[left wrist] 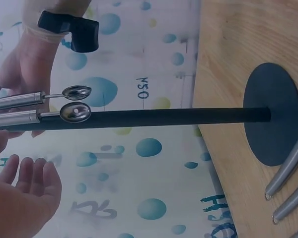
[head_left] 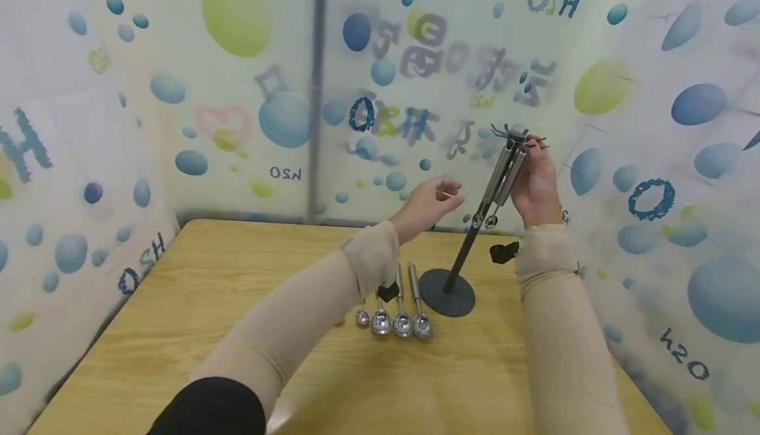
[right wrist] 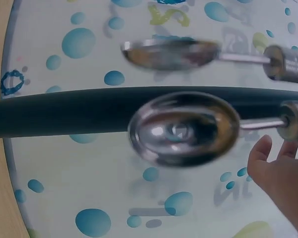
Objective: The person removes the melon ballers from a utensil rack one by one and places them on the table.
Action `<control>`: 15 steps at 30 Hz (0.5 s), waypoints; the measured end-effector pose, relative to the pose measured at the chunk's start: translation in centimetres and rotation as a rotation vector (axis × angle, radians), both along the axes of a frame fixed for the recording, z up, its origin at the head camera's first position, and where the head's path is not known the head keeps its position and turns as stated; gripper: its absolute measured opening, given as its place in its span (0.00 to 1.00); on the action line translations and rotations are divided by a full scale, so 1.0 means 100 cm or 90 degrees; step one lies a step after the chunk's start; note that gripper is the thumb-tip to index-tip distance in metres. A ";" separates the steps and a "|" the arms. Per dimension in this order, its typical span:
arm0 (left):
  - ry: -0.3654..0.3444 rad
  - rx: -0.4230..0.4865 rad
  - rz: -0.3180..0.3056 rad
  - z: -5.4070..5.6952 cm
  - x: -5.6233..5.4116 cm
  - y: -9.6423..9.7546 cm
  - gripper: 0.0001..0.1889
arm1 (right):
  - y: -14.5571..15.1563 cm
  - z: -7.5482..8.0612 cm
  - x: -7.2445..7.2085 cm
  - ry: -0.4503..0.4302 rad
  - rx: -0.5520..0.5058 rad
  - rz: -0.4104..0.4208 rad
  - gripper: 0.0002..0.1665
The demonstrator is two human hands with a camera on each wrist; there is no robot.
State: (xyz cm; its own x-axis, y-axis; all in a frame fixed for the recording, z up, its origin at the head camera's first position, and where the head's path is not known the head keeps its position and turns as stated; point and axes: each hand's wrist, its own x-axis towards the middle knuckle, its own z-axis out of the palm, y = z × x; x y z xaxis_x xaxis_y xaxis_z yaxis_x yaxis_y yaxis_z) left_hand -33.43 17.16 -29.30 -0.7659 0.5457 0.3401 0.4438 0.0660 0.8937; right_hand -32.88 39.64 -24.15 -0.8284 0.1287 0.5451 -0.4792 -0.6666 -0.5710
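Two metal scoops, like melon ballers with small oval bowls, hang bowl-down from a black hook stand; the nearer scoop [right wrist: 184, 129] is large in the right wrist view. The stand's pole [left wrist: 164, 117] rises to a ring of hooks [head_left: 505, 133]. At the top right of the stand is my right hand [head_left: 537, 181], its fingers beside the hooks and partly behind the scoop handles; whether they grip anything is hidden. My left hand [head_left: 427, 207] is left of the hanging scoops, its fingers loosely bent and holding nothing.
The stand's round black base [head_left: 446, 292] rests on the wooden table [head_left: 285, 276]. Just left of it, several scoops [head_left: 402, 324] lie in a row, partly covered by my left forearm. A patterned curtain [head_left: 237, 92] hangs behind and along both sides.
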 end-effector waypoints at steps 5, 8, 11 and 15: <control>0.012 0.014 0.010 0.010 0.002 0.017 0.20 | 0.000 0.001 0.000 -0.015 0.024 -0.031 0.03; 0.022 0.022 0.013 0.015 0.004 0.025 0.19 | -0.002 0.001 0.001 -0.012 0.028 -0.040 0.03; 0.022 0.025 0.009 0.019 0.005 0.031 0.19 | -0.002 0.001 0.001 -0.003 0.025 -0.035 0.03; 0.012 0.030 -0.003 0.021 0.007 0.040 0.20 | -0.002 -0.001 0.001 0.001 0.036 -0.038 0.03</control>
State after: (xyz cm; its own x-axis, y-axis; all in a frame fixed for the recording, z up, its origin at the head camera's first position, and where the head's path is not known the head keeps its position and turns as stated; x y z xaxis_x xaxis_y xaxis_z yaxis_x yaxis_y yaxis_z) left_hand -32.74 21.17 -27.20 -0.7566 0.5323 0.3798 0.4609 0.0221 0.8872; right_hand -32.78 39.49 -24.26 -0.8192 0.1469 0.5544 -0.5181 -0.6041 -0.6055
